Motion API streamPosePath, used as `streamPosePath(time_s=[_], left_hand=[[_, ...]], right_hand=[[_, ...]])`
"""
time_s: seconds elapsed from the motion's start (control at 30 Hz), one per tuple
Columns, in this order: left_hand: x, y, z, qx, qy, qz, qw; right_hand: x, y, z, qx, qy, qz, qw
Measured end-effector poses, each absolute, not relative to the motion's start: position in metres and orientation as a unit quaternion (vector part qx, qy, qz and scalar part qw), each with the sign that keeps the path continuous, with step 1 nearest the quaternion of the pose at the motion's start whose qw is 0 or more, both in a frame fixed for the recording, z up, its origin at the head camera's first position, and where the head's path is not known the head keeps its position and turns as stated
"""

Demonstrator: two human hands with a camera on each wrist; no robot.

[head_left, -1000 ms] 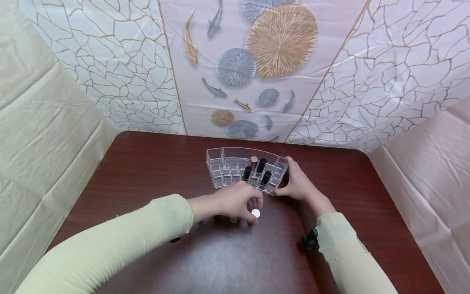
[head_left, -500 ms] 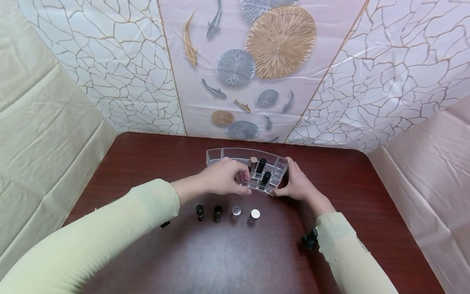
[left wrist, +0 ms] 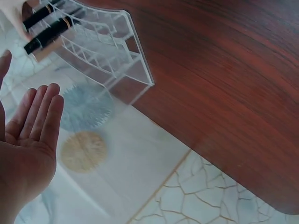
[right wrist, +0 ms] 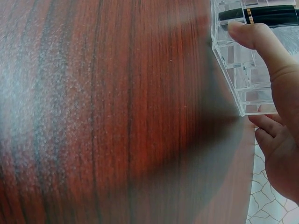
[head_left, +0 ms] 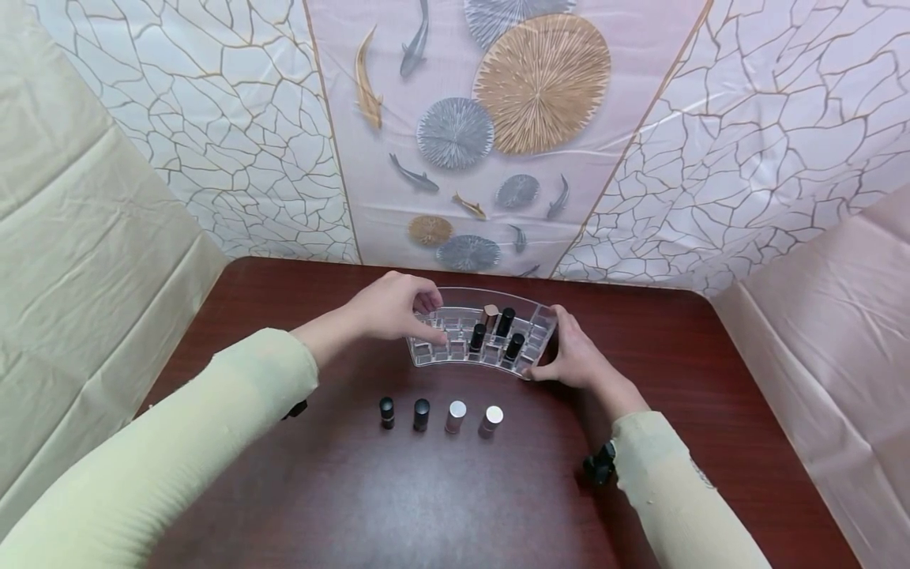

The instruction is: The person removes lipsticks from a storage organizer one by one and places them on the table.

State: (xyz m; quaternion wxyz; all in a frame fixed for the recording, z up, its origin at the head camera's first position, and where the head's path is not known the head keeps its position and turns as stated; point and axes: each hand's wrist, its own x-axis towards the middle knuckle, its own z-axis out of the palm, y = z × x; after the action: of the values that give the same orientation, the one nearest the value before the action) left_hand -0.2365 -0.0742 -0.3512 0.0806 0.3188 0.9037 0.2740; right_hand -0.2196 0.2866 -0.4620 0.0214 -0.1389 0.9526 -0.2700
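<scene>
A clear, curved lipstick organizer (head_left: 458, 349) stands toward the back of the table. My right hand (head_left: 579, 356) grips its right end, thumb at the front corner and fingers behind, as the right wrist view shows around the organizer's edge (right wrist: 238, 70). My left hand (head_left: 394, 304) is at the organizer's left end, thumb overlapping the front slots. In the left wrist view that hand (left wrist: 32, 149) holds nothing and its fingers are straight. Upright in the slots are black lipsticks (head_left: 515, 346) and one rose-gold lipstick (head_left: 490, 318), mostly toward the middle and right.
In front of the organizer, a row stands on the dark red wooden table (head_left: 441, 506): two black tubes (head_left: 421, 415) on the left, a silver-topped tube (head_left: 456, 417) and a pale-topped tube (head_left: 491, 421) on the right. A patterned cloth (head_left: 462, 197) hangs behind the table's back edge.
My left hand has gone from the tube row up across the organizer to its left end, uncovering the row and the slotted black lipstick. My right hand keeps its grip in place.
</scene>
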Motion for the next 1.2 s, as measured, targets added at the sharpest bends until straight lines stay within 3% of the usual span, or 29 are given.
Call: streamPosePath(time_s=[0.23,0.63,0.87,1.2], left_hand=[[-0.24,-0.084,-0.357,0.318,0.907,0.264,0.088],[-0.235,-0.103,-0.382,0.308,0.916,0.255,0.035],[-0.235,-0.11,-0.405,0.263,0.923,0.281,0.01],[-0.241,-0.109,-0.426,0.213,0.92,0.33,0.015]], right_hand=[[-0.219,0.285,-0.463,-0.143,0.952,-0.268,0.02],[-0.218,0.282,-0.467,-0.146,0.945,-0.292,0.026],[-0.218,0.284,-0.468,-0.141,0.95,-0.279,0.026],[-0.219,0.287,-0.464,-0.146,0.949,-0.279,0.021]])
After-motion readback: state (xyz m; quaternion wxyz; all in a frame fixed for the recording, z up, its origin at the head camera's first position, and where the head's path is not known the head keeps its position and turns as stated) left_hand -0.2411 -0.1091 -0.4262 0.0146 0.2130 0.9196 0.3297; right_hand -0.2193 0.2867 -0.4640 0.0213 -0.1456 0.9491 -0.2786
